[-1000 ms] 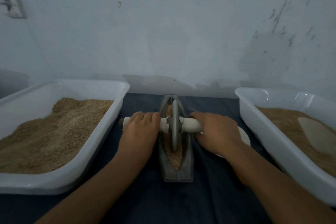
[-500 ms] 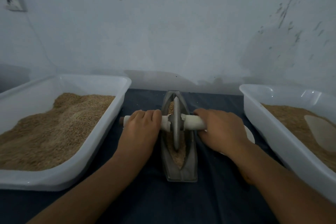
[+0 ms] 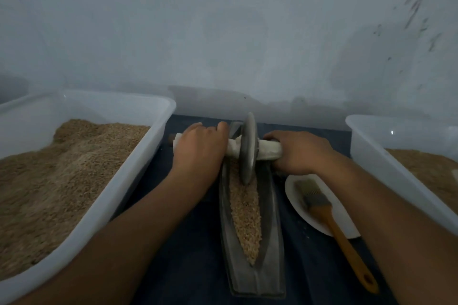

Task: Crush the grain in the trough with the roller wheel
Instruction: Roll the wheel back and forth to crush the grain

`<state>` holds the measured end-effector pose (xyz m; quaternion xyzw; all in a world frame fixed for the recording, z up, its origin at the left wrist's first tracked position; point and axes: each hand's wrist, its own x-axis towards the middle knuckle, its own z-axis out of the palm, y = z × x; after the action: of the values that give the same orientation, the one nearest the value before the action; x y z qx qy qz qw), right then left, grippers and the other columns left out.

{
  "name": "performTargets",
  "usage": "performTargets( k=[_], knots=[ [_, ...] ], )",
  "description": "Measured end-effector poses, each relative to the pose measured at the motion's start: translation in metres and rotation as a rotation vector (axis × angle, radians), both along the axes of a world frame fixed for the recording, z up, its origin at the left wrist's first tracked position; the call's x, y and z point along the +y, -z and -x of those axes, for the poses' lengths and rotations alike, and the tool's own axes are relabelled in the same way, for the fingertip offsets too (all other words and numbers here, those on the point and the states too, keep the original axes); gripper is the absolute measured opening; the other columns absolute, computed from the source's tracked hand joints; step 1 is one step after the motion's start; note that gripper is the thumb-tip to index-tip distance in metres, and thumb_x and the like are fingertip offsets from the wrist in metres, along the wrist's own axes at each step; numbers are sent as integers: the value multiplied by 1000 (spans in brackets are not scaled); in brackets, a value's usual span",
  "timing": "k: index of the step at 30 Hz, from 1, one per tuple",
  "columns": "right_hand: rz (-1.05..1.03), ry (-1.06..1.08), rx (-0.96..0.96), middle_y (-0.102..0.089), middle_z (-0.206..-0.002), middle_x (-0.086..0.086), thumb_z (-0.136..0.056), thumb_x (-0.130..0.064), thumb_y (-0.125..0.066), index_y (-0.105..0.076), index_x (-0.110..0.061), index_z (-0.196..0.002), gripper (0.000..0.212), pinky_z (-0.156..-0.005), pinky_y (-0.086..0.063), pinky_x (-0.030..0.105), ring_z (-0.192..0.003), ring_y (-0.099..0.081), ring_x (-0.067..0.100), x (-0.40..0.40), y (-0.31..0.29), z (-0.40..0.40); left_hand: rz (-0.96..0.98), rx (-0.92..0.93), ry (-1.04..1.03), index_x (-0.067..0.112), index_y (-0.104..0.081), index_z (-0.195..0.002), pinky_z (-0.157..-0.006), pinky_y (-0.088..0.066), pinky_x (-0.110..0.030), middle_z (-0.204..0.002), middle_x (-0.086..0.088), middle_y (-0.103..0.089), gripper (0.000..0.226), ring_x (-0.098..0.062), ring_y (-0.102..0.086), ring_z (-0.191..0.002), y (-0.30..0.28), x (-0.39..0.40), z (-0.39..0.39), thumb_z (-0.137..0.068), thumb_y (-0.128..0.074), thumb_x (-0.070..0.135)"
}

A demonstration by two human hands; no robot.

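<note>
The metal trough [image 3: 250,230] lies lengthwise at the centre of the dark-covered tabletop [image 3: 188,255], its near end close to the front edge. Grain [image 3: 245,215] fills its channel from the near tip back to the wheel. The roller wheel [image 3: 247,148] stands upright on edge in the far part of the trough, its rim down in the grain. A pale axle [image 3: 269,150] runs through it from side to side. The left hand [image 3: 199,150] grips the axle's left end, fingers curled over it. The right hand [image 3: 297,152] grips the right end, fingers wrapped around it. 2 white tubs [image 3: 138,161] [image 3: 371,161] of grain flank the trough at the left and right edges. A white plate [image 3: 295,195] just right of the trough carries a brush [image 3: 322,208] with an orange handle.
</note>
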<state>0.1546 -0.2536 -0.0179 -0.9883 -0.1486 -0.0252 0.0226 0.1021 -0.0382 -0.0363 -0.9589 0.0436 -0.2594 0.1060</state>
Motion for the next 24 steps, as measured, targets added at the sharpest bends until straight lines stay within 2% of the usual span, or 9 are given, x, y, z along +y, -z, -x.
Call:
performTargets(
  k=[2, 5, 7, 9, 10, 13, 17, 20, 24],
  knots=[
    [33, -8, -2, -64, -123, -16, -77, -48, -71, -45, -57, -135, 65, -71, -45, 34, -108, -61, 16, 3, -5, -2, 36, 2, -6, 19, -48, -114, -67, -30, -26, -88, 2, -66, 32, -15, -62, -79, 2, 2, -1, -88, -67, 19],
    [54, -12, -76, -66, -114, -16, -77, -47, -69, -52, -55, -129, 55, -62, -38, 30, -94, -60, 14, 5, -7, 5, 66, 2, 9, 19, -48, -118, -71, -32, -25, -93, 2, -66, 34, -15, -63, -83, 6, 4, 4, -89, -65, 17],
    [47, -6, -117, -66, -105, -15, -78, -44, -68, -56, -52, -123, 48, -56, -31, 28, -83, -53, 13, 6, -4, 15, 61, 12, 35, 18, -47, -123, -87, -39, -24, -95, 3, -66, 38, -15, -63, -86, 9, 6, 10, -88, -62, 14],
    [24, 1, -143, -67, -101, -14, -79, -44, -67, -58, -49, -119, 42, -54, -29, 28, -79, -51, 13, 4, 1, 27, 37, 15, 65, 15, -46, -128, -108, -34, -27, -98, 3, -65, 44, -16, -64, -88, 11, 6, 18, -87, -61, 12],
    [8, 5, -151, -67, -101, -14, -80, -44, -66, -58, -48, -118, 39, -54, -29, 28, -78, -52, 13, 2, 3, 33, 34, 14, 79, 15, -46, -129, -113, -30, -29, -100, 3, -65, 46, -16, -64, -91, 11, 5, 23, -87, -63, 13],
    [-29, 13, -185, -68, -102, -13, -85, -48, -63, -56, -48, -120, 35, -58, -33, 30, -85, -60, 16, -3, 10, 57, 40, 16, 108, 17, -45, -128, -121, -22, -33, -115, 2, -64, 47, -16, -62, -105, 11, 1, 43, -87, -66, 18],
    [-78, -50, -309, -68, -105, -13, -88, -47, -62, -55, -45, -123, 36, -64, -34, 32, -92, -64, 15, -10, 20, 91, 48, 32, 127, 17, -41, -133, -123, -17, -36, -134, -1, -55, 53, -17, -53, -123, 13, 0, 74, -86, -67, 19],
    [-101, -75, -330, -66, -112, -12, -88, -44, -63, -53, -43, -127, 41, -72, -42, 34, -98, -63, 16, -13, 22, 111, 21, 41, 139, 16, -37, -139, -124, -16, -37, -148, -6, -44, 64, -19, -42, -137, 13, 0, 93, -85, -70, 19],
    [-120, -61, -329, -65, -114, -11, -89, -43, -63, -52, -42, -130, 43, -76, -41, 34, -102, -63, 17, -16, 22, 128, 22, 19, 168, 17, -39, -135, -124, -16, -38, -145, -4, -46, 60, -19, -43, -135, 9, -2, 106, -83, -70, 17]
  ],
)
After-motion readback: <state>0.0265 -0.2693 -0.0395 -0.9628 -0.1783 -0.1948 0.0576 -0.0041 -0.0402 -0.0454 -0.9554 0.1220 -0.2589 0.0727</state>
